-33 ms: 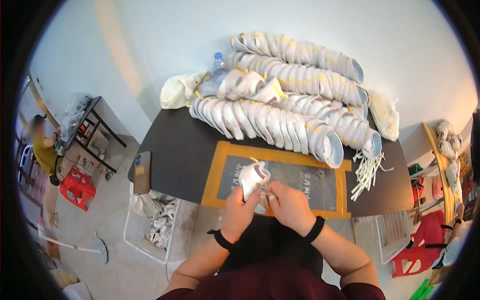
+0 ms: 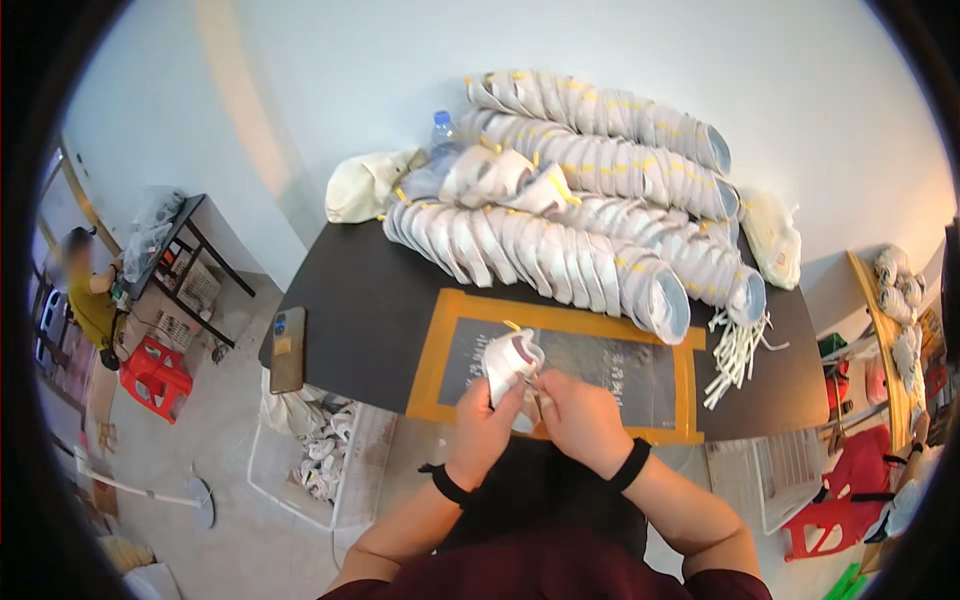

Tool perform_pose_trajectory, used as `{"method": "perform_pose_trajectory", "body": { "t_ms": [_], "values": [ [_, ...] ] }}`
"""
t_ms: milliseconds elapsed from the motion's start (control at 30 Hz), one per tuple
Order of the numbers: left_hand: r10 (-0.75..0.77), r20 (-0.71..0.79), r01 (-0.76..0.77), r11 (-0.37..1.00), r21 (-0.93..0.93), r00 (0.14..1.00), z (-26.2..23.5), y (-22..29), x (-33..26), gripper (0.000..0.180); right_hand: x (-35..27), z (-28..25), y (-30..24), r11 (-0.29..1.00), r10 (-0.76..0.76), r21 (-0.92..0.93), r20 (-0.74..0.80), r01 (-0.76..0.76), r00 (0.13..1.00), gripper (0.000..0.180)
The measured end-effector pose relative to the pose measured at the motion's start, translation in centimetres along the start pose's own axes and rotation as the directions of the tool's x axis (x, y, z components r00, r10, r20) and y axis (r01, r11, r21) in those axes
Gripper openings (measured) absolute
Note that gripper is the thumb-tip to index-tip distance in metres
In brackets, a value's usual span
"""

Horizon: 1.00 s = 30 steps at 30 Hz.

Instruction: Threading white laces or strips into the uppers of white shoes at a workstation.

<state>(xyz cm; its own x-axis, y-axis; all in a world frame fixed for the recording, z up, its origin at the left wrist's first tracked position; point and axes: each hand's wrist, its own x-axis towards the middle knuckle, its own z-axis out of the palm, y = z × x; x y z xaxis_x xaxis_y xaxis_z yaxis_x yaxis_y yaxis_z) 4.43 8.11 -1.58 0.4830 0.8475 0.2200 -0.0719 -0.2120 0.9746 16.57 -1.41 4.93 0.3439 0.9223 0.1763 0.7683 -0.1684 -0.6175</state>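
My left hand (image 2: 485,428) holds a white cup-shaped face mask (image 2: 510,362) with a yellow tab, just above the near edge of an orange-bordered dark mat (image 2: 452,350). My right hand (image 2: 585,420) is closed against the mask's right edge, pinching something small there that I cannot make out. Both wrists wear black bands. The mat lies on a dark table (image 2: 365,300). Behind it lie long nested rows of the same masks (image 2: 545,255), with more rows (image 2: 600,125) stacked against the wall.
A bundle of white strips (image 2: 738,350) hangs off the mask rows at right. A phone (image 2: 288,348) lies at the table's left edge. Behind are a water bottle (image 2: 443,130) and white bags (image 2: 365,185). A wire basket (image 2: 305,455) stands below left. Another person (image 2: 90,295) sits far left.
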Motion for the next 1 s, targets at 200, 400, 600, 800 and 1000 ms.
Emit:
{"method": "perform_pose_trajectory", "body": {
  "t_ms": [200,400,600,800,1000],
  "values": [
    [-0.079,-0.012,0.08,0.996,0.036,0.997,-0.3,0.7,0.2,0.015,1.5,0.9,0.2,0.956,-0.191,-0.221,0.035,0.194,0.981,0.024],
    [0.05,-0.012,-0.049,0.996,0.069,0.999,-0.2,0.2,0.7,0.011,3.2,1.5,2.6,0.933,0.117,0.318,0.181,-0.171,0.976,0.02],
    [-0.003,-0.025,0.005,0.998,0.066,1.0,-0.9,0.3,0.8,0.011,3.5,1.7,-0.3,0.942,-0.196,-0.241,0.169,0.234,0.966,0.017],
    [0.005,0.001,-0.005,0.992,0.126,1.0,-0.9,0.8,0.9,0.008,4.1,2.9,2.6,0.903,0.135,0.369,0.238,-0.218,0.962,0.007],
    [0.061,-0.006,-0.059,0.989,0.135,0.998,-1.2,0.8,1.3,0.006,4.4,2.0,1.0,0.963,-0.163,-0.176,0.213,0.202,0.963,0.008]
  ]
}}
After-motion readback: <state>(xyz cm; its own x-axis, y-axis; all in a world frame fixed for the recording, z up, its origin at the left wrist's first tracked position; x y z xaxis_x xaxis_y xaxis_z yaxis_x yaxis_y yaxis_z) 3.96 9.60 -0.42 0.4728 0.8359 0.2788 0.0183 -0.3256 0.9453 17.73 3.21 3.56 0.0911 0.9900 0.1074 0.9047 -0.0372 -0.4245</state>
